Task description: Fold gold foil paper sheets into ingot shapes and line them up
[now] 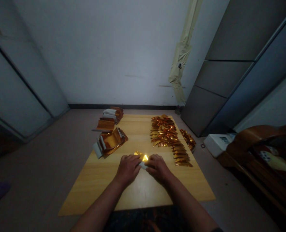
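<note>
Over the middle of the wooden table [143,190], my left hand [128,167] and my right hand [158,166] are closed on opposite sides of one small sheet of gold foil paper [143,157]. Its upper part shines gold, and a whitish underside shows between my thumbs. The fingers cover much of its edges. Left of my hands lies a stack of curved gold foil sheets [111,141] with pale backs. To the right, rows of folded gold foil pieces [163,130] overlap, and a narrower row [181,154] runs towards me.
More foil sheets [106,124] overhang the table's far left edge. Another heap of folded foil [188,140] sits beyond the right edge. A grey refrigerator [205,93] stands at the back right, near a white box [216,144] and a carved wooden seat [249,161]. A white wall [109,58] closes the far side.
</note>
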